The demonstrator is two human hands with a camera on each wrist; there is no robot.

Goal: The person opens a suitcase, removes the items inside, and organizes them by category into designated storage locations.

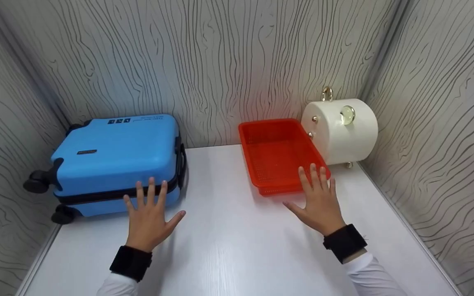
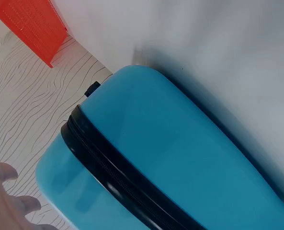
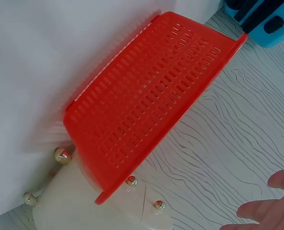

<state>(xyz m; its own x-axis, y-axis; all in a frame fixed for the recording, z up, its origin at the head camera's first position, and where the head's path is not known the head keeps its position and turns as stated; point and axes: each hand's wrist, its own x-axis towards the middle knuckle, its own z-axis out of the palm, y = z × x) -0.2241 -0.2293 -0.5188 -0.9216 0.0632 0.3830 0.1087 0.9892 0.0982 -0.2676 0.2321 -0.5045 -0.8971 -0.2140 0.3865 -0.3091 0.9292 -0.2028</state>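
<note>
From the centre of the bench (image 1: pixel 220 250), the case (image 1: pixel 115 152) lies flat at 10 o'clock. The left hand (image 1: pixel 147 222) is at 9 o'clock, near the case; fingers (image 1: pixel 150 193) straight, spread, released. The basket (image 1: pixel 278 162) sits upright at 1 o'clock. The right hand (image 1: pixel 322 209) is at 3 o'clock, near the basket; fingers spread, released. The white cylinder (image 1: pixel 350 139) stands at 2 o'clock, just beside the basket.

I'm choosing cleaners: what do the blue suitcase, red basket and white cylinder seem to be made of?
Blue suitcase: probably hard plastic, softly glossy, its shell smooth and rigid-looking.
Red basket: likely moulded plastic, shiny, with slots through its wall.
White cylinder: smooth with a soft sheen, perhaps plastic or leather-like; its reflective knobs look metallic.
</note>
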